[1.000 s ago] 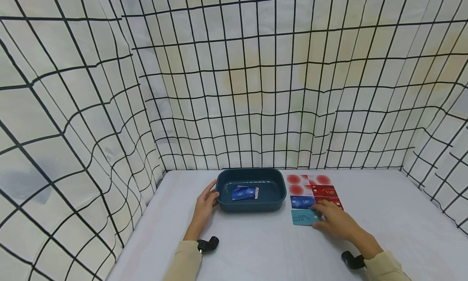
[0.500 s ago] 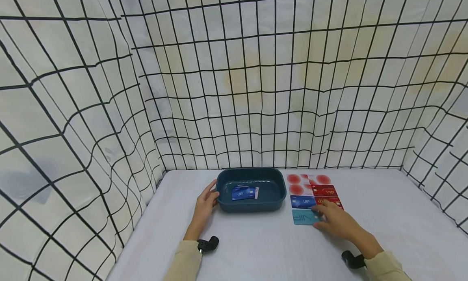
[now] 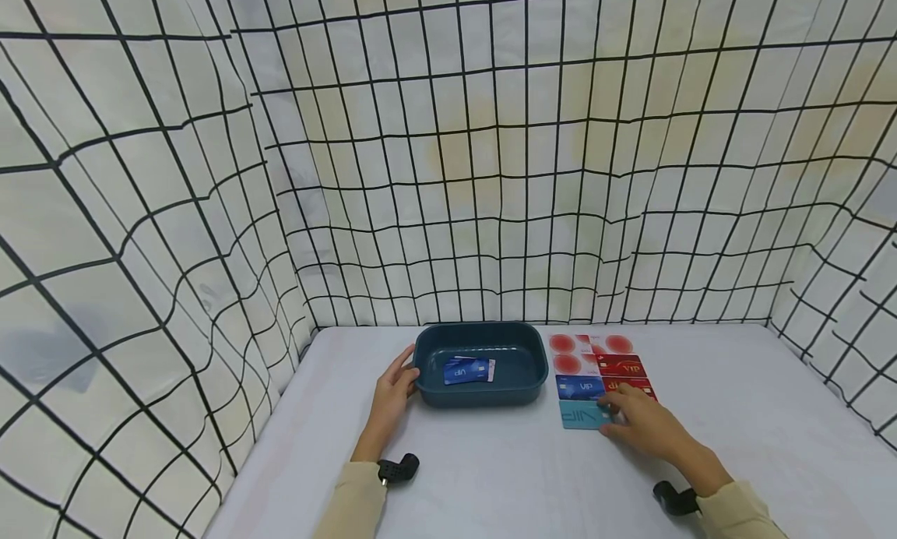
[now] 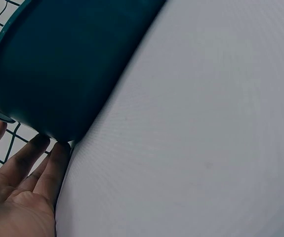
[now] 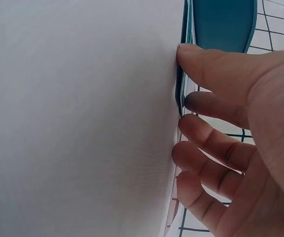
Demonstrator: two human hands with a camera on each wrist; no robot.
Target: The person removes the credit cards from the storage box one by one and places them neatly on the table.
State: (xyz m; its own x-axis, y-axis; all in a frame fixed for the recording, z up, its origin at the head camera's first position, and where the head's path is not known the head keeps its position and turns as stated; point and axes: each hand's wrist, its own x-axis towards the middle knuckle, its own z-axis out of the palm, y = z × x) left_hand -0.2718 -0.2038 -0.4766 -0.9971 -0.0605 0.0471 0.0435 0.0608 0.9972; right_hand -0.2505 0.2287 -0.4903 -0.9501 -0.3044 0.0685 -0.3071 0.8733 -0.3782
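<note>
Head view, left hand (image 3: 389,396) touching tub (image 3: 483,397), right hand (image 3: 646,425) touching card (image 3: 580,416)

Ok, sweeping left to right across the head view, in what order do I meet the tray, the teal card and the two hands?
Left hand, tray, teal card, right hand.

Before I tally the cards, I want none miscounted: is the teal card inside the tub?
No: the head view shows the teal card outside the tub, its end held by the right hand.
</note>
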